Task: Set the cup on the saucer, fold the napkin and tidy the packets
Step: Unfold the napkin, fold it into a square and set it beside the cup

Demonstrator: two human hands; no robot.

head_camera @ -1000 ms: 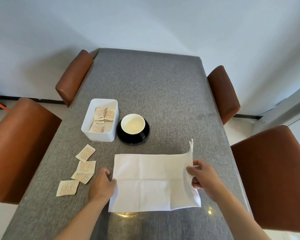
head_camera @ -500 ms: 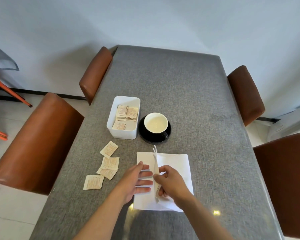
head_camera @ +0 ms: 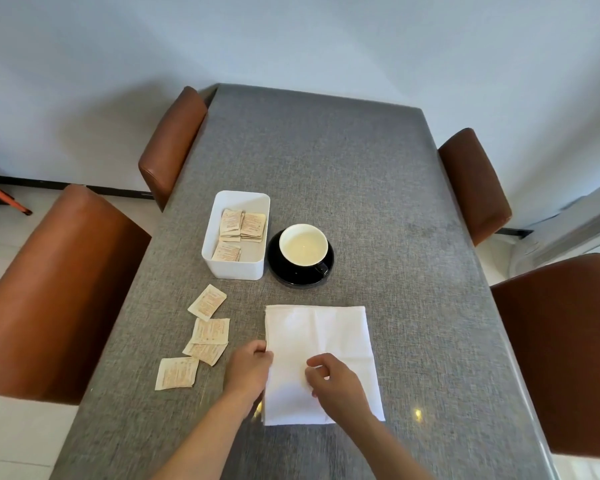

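Item: napkin [head_camera: 321, 355], white, lying flat on the grey table [head_camera: 361, 188] near the front edge, folded over once by the look of it. Judged light, soft and limp; it is likely to be sliding on the cloth surface unless one side is pinned, so the best hold appears to be a pinch at a corner or edge while the other hand is pressing the sheet down.

Item: left hand [head_camera: 250, 367], sitting at the napkin's left edge, fingers curled, seemingly pinching or steadying that edge; the exact contact is hidden behind the knuckles.

Item: right hand [head_camera: 333, 379], hovering over or resting on the napkin's middle, fingers loosely curled, holding nothing that can be seen; whether the fingertips are touching the sheet cannot be told.

Item: cup [head_camera: 303, 244], white inside, sitting upright on the black saucer [head_camera: 284, 273], beyond the napkin. Judged rigid and breakable.

Item: loose packets [head_camera: 208, 329], four, lying on the table left of the napkin, two overlapping. Judged thin, light, easiest lifted by an edge.

Item: white box [head_camera: 236, 270], just left of the saucer, holding further packets.
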